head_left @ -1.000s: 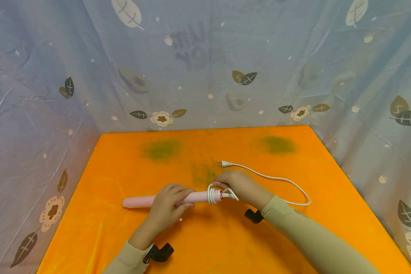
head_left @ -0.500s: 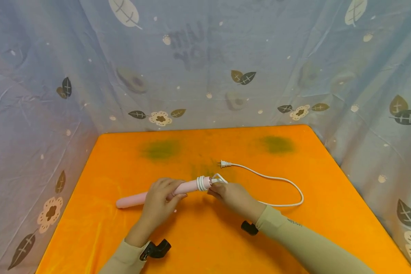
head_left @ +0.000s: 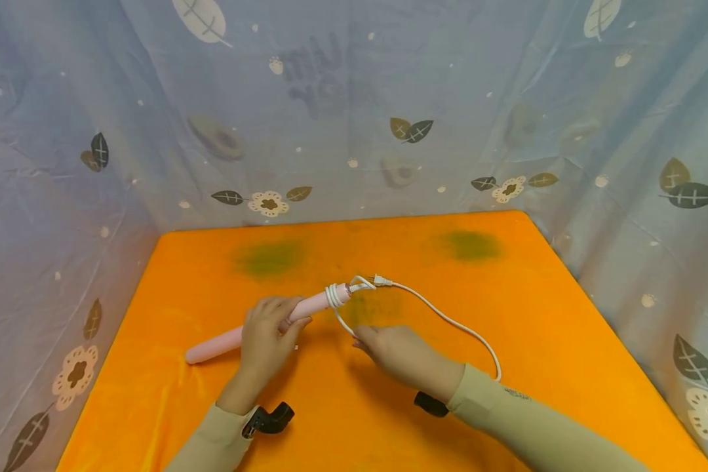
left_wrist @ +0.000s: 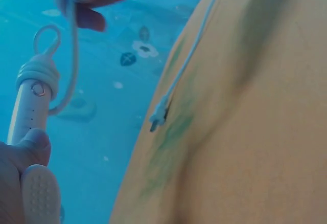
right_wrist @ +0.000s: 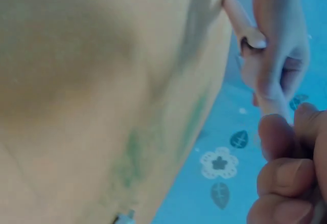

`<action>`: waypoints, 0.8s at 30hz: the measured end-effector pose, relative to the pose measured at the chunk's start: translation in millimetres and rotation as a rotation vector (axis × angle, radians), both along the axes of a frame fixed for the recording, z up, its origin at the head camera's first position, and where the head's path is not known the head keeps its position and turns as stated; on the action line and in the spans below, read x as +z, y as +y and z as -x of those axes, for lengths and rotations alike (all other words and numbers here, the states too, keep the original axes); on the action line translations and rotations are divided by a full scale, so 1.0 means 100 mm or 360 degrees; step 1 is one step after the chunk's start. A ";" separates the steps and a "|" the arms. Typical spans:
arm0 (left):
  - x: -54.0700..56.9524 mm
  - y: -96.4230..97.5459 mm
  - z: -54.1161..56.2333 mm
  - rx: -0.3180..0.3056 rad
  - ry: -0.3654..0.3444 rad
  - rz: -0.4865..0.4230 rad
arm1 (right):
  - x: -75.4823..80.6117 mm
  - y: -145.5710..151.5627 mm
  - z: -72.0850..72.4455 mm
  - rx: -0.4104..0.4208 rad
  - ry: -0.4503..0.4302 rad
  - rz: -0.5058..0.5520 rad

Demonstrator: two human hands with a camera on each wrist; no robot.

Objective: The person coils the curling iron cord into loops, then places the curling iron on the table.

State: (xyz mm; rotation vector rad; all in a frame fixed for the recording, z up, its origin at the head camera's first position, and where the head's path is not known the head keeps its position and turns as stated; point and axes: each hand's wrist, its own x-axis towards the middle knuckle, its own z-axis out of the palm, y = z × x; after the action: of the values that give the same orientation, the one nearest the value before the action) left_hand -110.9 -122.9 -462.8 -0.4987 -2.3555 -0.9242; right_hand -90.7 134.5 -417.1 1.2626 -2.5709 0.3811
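Observation:
A pink curling iron (head_left: 215,345) slants over the orange table, its handle end raised toward the back. My left hand (head_left: 265,341) grips it around the middle; the left wrist view shows the thumb by a dotted clamp lever (left_wrist: 41,196) and a round button (left_wrist: 38,88) on the handle. White cord coils (left_wrist: 40,75) wrap the handle near its end. From them a strand of the power cord (head_left: 345,323) runs to my right hand (head_left: 410,357), which pinches it between thumb and fingers. In the right wrist view, the right hand's curled fingers (right_wrist: 286,175) hide the cord.
The white plug (head_left: 380,280) lies behind the handle end, with the rest of the cord curving right and passing behind the right forearm. Patterned curtains (head_left: 354,131) hang around the back and sides of the orange table (head_left: 330,426). Black wrist mounts (head_left: 271,418) hang by both sleeves.
The curling iron's handle end has risen and swung toward the back. My right hand has come from beside the handle end to in front of it, stretching a strand of cord out from the coils.

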 end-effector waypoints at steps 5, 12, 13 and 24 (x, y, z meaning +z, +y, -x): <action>-0.05 -0.01 0.00 -0.0012 -0.0062 0.0140 | 0.14 0.00 0.05 0.0049 0.0040 0.0002; -0.10 -0.01 -0.05 -0.0043 -0.0126 0.0269 | 0.26 -0.04 0.16 0.0101 0.0156 0.0059; -0.10 -0.01 -0.05 -0.0051 -0.0129 0.0280 | 0.28 -0.05 0.17 0.0105 0.0173 0.0058; -0.08 -0.03 -0.11 -0.0098 -0.0238 0.0331 | 0.40 -0.25 0.22 0.0193 0.0267 -0.0057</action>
State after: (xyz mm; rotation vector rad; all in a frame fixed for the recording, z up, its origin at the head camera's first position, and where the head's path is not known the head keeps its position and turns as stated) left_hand -99.8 -126.1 -470.6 -0.6051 -2.6016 -0.7702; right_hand -112.6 109.8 -377.1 1.4044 -2.3792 0.2416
